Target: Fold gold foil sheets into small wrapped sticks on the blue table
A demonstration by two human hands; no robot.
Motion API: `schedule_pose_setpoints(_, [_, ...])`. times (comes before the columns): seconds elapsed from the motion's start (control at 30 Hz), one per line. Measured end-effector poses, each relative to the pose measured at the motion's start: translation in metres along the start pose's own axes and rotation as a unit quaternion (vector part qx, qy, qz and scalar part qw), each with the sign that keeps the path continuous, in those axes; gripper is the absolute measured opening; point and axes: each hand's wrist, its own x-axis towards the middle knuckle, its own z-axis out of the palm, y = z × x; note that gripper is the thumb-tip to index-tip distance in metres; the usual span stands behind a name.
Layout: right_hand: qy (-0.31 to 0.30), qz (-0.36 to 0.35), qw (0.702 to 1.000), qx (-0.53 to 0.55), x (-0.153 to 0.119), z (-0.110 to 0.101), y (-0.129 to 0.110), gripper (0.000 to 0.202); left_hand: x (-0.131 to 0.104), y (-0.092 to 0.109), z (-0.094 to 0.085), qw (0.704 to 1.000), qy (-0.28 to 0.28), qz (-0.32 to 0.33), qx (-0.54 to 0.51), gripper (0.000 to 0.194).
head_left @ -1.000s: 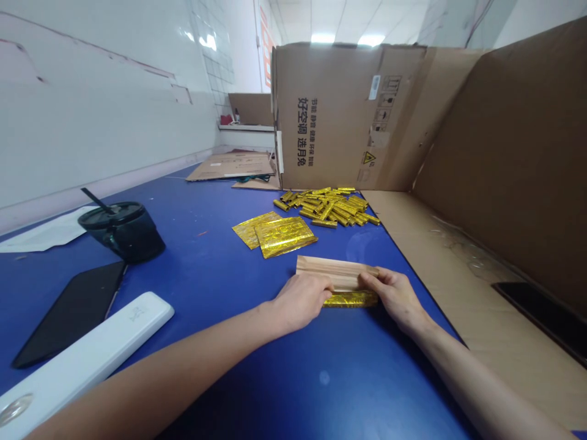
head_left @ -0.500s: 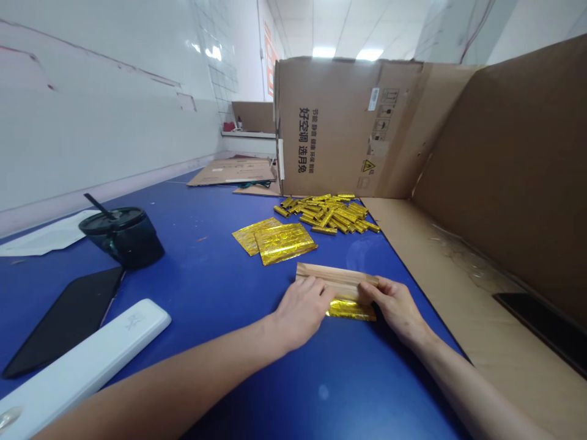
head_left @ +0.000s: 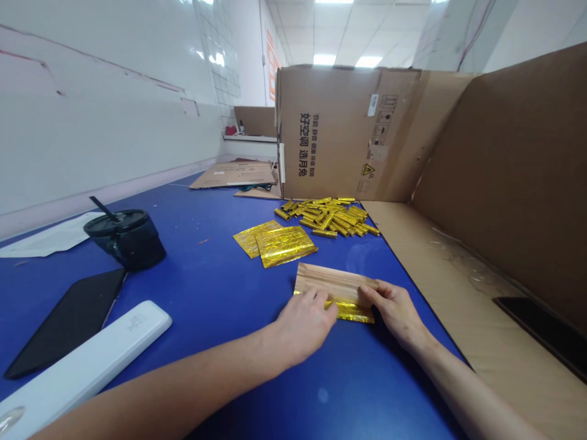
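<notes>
A foil paper sheet [head_left: 337, 282] lies on the blue table with its brown side up. Its near edge is folded over, so a gold strip shows there. My left hand [head_left: 307, 324] is closed, its curled fingers pressing on the folded edge toward the left end. At the right end, my right hand [head_left: 394, 308] pinches the sheet between thumb and fingers, the thumb on top. Just beyond it are two flat gold foil sheets [head_left: 287, 245], one overlapping the other. Farther back lies a heap of small rolled gold foil tubes [head_left: 328, 217].
On the left are a dark lidded cup [head_left: 126, 241] with a straw, a black flat object [head_left: 64, 321] and a long white device [head_left: 87, 360]. A large cardboard box [head_left: 343, 131] stands at the back, with a cardboard panel [head_left: 513, 159] along the right. Flat cardboard [head_left: 233, 173] lies at the back left.
My left hand has slid slightly nearer along the sheet, uncovering more of its brown side and some gold at the left. The right hand keeps its pinch.
</notes>
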Motion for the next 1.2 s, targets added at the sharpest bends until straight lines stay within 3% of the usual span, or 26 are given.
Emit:
schedule_pose_setpoints(0.17, [0.01, -0.002, 1.0, -0.011, 0.0, 0.0, 0.001, 0.024, -0.008, 0.008, -0.002, 0.999, -0.016, -0.025, -0.013, 0.042])
schedule_pose_setpoints(0.33, [0.015, -0.009, 0.999, -0.036, -0.004, 0.001, -0.002, 0.025, -0.006, 0.0, -0.003, 0.998, -0.015, -0.044, -0.044, 0.039])
schedule_pose_setpoints(0.57, [-0.104, 0.027, 0.993, -0.053, -0.018, 0.01, -0.016, 0.03, 0.004, -0.01, -0.003, 0.992, -0.031, -0.073, -0.097, 0.032])
schedule_pose_setpoints(0.7, [-0.127, 0.031, 0.99, -0.051, -0.021, 0.013, -0.019, 0.032, 0.003, -0.009, -0.003, 0.991, -0.027, -0.091, -0.095, 0.033])
schedule_pose_setpoints(0.93, [-0.176, 0.003, 0.984, -0.039, -0.025, 0.012, -0.03, 0.036, 0.0, -0.026, -0.012, 0.984, -0.076, -0.005, -0.16, 0.043])
schedule_pose_setpoints(1.0, [-0.14, -0.012, 0.989, -0.044, -0.024, 0.009, -0.032, 0.036, 0.0, -0.033, -0.016, 0.973, -0.115, 0.038, -0.197, 0.045])
schedule_pose_setpoints(1.07, [-0.064, -0.04, 0.995, -0.069, -0.021, 0.005, -0.03, 0.031, 0.0, -0.038, -0.02, 0.961, -0.149, 0.075, -0.222, 0.047])
schedule_pose_setpoints(1.2, [0.084, -0.092, 0.976, -0.179, -0.009, -0.008, -0.016, 0.031, -0.003, -0.037, -0.024, 0.949, -0.173, 0.129, -0.231, 0.052])
